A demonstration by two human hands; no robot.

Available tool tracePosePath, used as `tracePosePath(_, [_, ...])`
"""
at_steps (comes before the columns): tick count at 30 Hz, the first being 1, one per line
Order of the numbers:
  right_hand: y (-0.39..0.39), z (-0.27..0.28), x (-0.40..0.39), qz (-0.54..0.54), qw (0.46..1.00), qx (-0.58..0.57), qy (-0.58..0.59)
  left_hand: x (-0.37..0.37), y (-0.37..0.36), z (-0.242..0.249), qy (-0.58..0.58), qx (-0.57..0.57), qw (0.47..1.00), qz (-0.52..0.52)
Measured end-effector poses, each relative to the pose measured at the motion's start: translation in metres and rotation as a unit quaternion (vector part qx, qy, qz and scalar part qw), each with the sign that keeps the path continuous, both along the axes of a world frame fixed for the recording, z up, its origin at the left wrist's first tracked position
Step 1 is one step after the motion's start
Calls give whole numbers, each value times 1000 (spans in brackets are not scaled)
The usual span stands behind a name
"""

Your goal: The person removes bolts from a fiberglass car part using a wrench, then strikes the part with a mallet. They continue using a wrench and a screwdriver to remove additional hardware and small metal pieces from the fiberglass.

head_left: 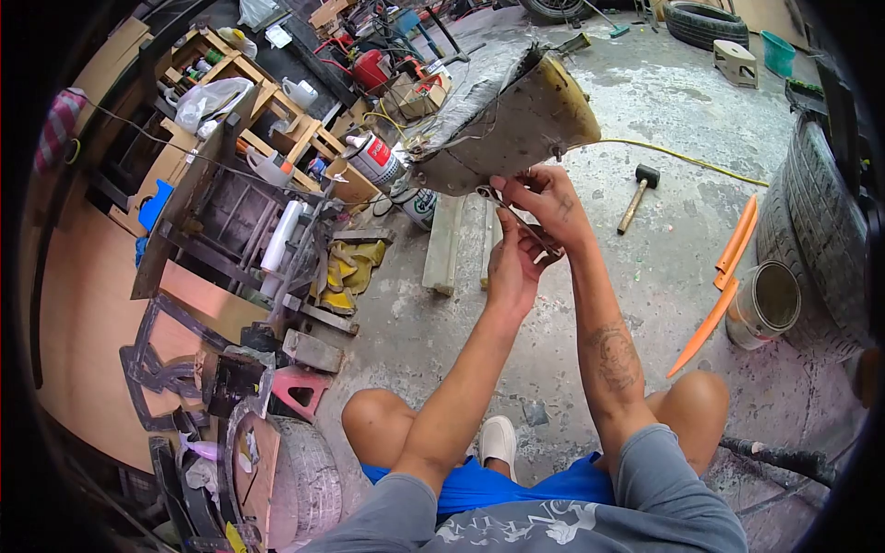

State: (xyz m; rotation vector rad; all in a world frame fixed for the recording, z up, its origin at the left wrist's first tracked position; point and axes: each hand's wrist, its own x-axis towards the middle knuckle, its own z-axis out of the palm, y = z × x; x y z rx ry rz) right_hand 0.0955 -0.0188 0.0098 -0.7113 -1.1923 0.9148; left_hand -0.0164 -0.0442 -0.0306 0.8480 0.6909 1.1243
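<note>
A dirty grey and yellow vehicle body panel (516, 129) is raised in front of me, its lower edge just above my hands. A metal wrench (518, 221) slants down to the right, its ring end close to that edge. My left hand (516, 263) is closed around the lower part of the wrench. Above it, my right hand (553, 207) is closed, thumb and fingers pinched by the wrench's ring end and the panel edge. What these fingertips pinch is too small to make out.
A rubber mallet (647, 177) lies on the concrete floor, right of my hands. Farther right are orange plastic strips (714, 304), an open can (774, 295) and large tyres (820, 212). Paint cans (373, 158), a yellow cloth (355, 276) and wooden shelving (221, 78) stand left.
</note>
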Motion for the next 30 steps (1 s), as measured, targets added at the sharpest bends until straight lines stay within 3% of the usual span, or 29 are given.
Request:
tracePosePath(4, [4, -2, 1, 9, 1000, 10, 0, -29, 18, -7, 103, 64, 992, 28])
tracePosePath(5, [10, -8, -1, 10, 999, 35, 4, -41, 24, -4, 200, 108, 971, 71])
tracePosePath(8, [6, -3, -1, 33, 999, 36, 23, -81, 44, 21, 403, 296, 843, 197])
tracePosePath(10, [11, -9, -2, 30, 999, 24, 7, -97, 54, 53, 504, 447, 689, 267])
tracePosePath(11, [11, -8, -3, 29, 999, 23, 11, -102, 55, 71, 504, 445, 690, 268])
tracePosePath(13, [10, -7, -3, 29, 999, 20, 14, -105, 54, 101, 556, 566, 558, 244])
tracePosePath(16, [7, -5, -3, 39, 999, 5, 19, -103, 54, 121, 556, 604, 531, 210])
tracePosePath(17, [5, -4, -3, 19, 1000, 17, -5, -103, 54, 116, 557, 604, 530, 209])
tracePosePath(19, [6, -3, -4, -4, 999, 33, -27, -102, 57, 88, 545, 519, 621, 219])
tracePosePath(21, [11, -7, -5, 14, 999, 50, -5, -98, 66, 29, 420, 355, 822, 147])
tracePosePath(23, [15, -8, -11, -2, 998, 56, 5, -70, 43, 4, 304, 230, 918, 107])
tracePosePath(26, [15, -7, -22, -32, 998, 49, 22, -33, 0, 8, 236, 175, 936, 195])
tracePosePath(28, [13, -7, -26, -25, 998, 56, 5, -25, -19, 0, 205, 199, 936, 204])
tracePosePath(30, [13, -2, -30, -24, 998, 64, -1, -18, -30, -15, 198, 315, 896, 243])
